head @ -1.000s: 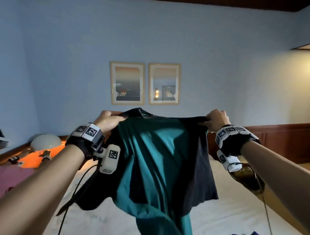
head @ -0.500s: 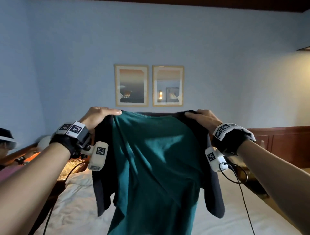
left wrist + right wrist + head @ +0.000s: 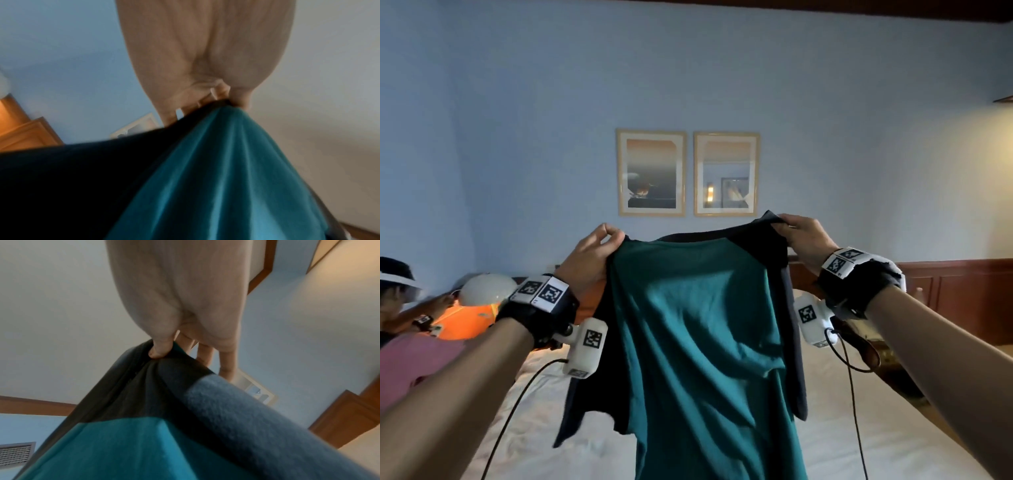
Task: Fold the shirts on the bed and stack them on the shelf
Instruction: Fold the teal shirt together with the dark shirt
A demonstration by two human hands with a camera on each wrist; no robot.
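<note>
At the far left edge of the head view, a second person (image 3: pixel 393 301) in a white visor leans in low, with a pink garment (image 3: pixel 410 363) just below; beside them at the lower left glows an orange lamp (image 3: pixel 469 318) under a pale dome shade. The left hand (image 3: pixel 589 260) rises left of centre, its thumb and forefinger pinching the teal shirt (image 3: pixel 698 342) at one shoulder; the left wrist view shows the fingers (image 3: pixel 216 92) bunched on the cloth's top edge, though the picture is blurred. The shirt, teal in the body with dark navy sleeves, hangs in the middle of the frame, held up in the air above the white bed (image 3: pixel 876 438), its hem running off the bottom edge; one dark sleeve droops at lower left of the cloth and the other at its right. Above it, on the blue wall (image 3: pixel 517 137), two framed pictures (image 3: pixel 688 173) hang side by side at centre. The right hand (image 3: pixel 804 240) sits right of centre, slightly higher than the left, gripping the other shoulder; the right wrist view shows its thumb (image 3: pixel 160 348) pressing dark fabric against the curled fingers. Dark wood panelling (image 3: pixel 962 291) runs along the right.
</note>
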